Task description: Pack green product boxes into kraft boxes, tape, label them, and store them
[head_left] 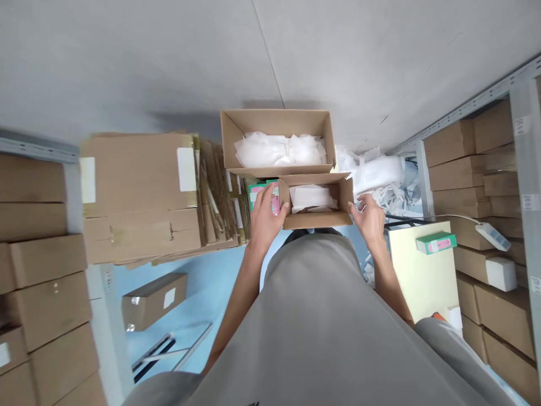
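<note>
A small open cardboard box (316, 220) is held in front of my body, with folded white paper (313, 198) inside. My left hand (265, 221) grips its left end, thumb against the cardboard. At the right end, my right hand (369, 220) pinches the edge of the wall between thumb and fingers. Just behind stands a larger open cardboard box (276, 122), filled with white soft wrapping (281, 150). Green and pink cartons (256, 194) lie beside my left hand, partly hidden by it and the small box.
Flattened cardboard boxes (137, 175) are stacked on the left. White wrapping material (376, 171) is heaped on the right. A green and pink carton (436, 243) sits on a pale board (418, 282). Shelves of brown boxes (459, 179) flank both sides, and a cardboard box (154, 300) lies below left.
</note>
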Tool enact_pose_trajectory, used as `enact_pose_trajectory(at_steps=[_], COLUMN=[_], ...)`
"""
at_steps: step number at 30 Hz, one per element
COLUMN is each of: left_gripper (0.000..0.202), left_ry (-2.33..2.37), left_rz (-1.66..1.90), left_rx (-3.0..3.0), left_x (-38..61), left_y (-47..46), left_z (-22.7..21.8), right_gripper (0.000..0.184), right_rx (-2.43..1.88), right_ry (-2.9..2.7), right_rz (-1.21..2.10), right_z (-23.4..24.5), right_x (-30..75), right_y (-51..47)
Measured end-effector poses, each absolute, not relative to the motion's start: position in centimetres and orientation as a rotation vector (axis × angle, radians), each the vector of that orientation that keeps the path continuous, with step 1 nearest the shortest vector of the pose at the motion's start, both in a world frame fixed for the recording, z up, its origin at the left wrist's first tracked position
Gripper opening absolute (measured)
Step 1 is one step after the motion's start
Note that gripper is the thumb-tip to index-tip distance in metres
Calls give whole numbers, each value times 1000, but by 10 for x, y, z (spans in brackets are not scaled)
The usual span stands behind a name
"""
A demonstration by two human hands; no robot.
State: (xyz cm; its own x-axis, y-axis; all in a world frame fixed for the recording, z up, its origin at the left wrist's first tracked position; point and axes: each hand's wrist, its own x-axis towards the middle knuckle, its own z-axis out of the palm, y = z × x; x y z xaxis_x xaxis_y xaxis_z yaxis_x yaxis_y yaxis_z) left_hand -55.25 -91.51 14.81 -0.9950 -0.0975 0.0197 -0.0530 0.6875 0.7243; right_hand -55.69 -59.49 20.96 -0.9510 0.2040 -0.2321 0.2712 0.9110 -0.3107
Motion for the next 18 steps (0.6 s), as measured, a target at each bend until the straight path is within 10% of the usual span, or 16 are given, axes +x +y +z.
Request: enact_pose_trajectory(at_steps=[18], left_gripper=[5], left_ry=[-2823], left_rz=[-925], left_rx=[701], left_x=[-534], left_y=[-884], left_z=[158], right_gripper=[20], right_rx=[475], right_ry=[2752], right_rz=[-587], right_z=[201], right_x=[-527], right_y=[-596])
